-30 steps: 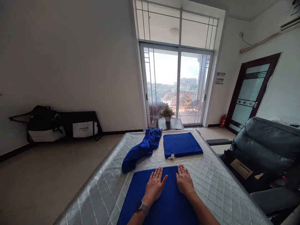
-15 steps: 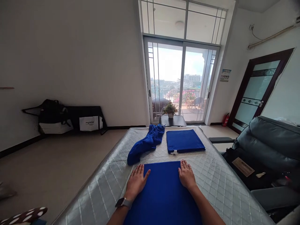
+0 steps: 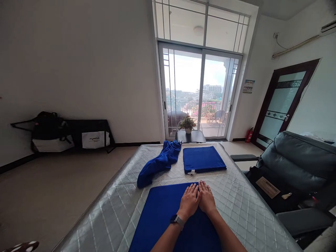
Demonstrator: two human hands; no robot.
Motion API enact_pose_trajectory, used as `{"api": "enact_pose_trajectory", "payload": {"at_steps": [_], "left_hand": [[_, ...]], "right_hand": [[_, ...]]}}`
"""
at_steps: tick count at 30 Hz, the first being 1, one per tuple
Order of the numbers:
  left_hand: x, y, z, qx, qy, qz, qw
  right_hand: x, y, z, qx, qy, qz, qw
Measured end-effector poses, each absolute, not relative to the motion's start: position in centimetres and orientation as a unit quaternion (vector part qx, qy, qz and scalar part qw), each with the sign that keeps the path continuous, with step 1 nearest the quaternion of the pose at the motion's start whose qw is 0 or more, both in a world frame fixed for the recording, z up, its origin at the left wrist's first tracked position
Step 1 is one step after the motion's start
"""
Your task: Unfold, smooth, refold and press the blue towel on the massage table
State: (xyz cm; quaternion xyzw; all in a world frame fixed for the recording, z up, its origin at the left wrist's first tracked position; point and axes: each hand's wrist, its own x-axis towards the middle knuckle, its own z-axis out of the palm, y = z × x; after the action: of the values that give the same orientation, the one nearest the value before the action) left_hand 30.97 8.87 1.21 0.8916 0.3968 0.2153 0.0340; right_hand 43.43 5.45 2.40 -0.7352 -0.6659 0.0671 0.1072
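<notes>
A blue towel (image 3: 162, 217) lies spread flat on the quilted silver table (image 3: 244, 210) in front of me. My left hand (image 3: 189, 201) and my right hand (image 3: 207, 200) lie flat on the towel's far right part, side by side and touching, fingers stretched out. A watch sits on my left wrist. Beyond them a neatly folded blue towel (image 3: 202, 159) rests on the table, and a crumpled blue towel (image 3: 160, 162) lies to its left.
A dark grey sofa (image 3: 296, 168) stands close to the table's right edge. A small dark side table with a potted plant (image 3: 187, 125) stands before the glass balcony doors. Bags (image 3: 49, 134) sit on a low bench at the left wall. Open floor lies left.
My left hand has slid right across the towel, from its left edge to beside my right hand. The right hand has stayed near the far right corner.
</notes>
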Motion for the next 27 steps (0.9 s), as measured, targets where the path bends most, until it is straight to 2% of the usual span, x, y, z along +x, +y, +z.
{"api": "enact_pose_trajectory", "payload": {"at_steps": [5, 11, 16, 27], "left_hand": [[28.1, 9.9, 0.4, 0.880, 0.433, 0.196, 0.017], [20.8, 12.2, -0.3, 0.843, 0.521, 0.129, -0.041], [14.4, 13.5, -1.5, 0.819, 0.553, 0.121, -0.093], [12.3, 13.6, -1.6, 0.794, 0.585, 0.150, -0.067]], "right_hand": [[43.2, 5.6, 2.4, -0.744, -0.651, 0.071, 0.131], [42.9, 5.4, 3.0, -0.748, -0.643, 0.083, 0.146], [43.0, 5.4, 3.0, -0.749, -0.642, 0.082, 0.139], [43.0, 5.6, 2.6, -0.749, -0.646, 0.064, 0.132]]}}
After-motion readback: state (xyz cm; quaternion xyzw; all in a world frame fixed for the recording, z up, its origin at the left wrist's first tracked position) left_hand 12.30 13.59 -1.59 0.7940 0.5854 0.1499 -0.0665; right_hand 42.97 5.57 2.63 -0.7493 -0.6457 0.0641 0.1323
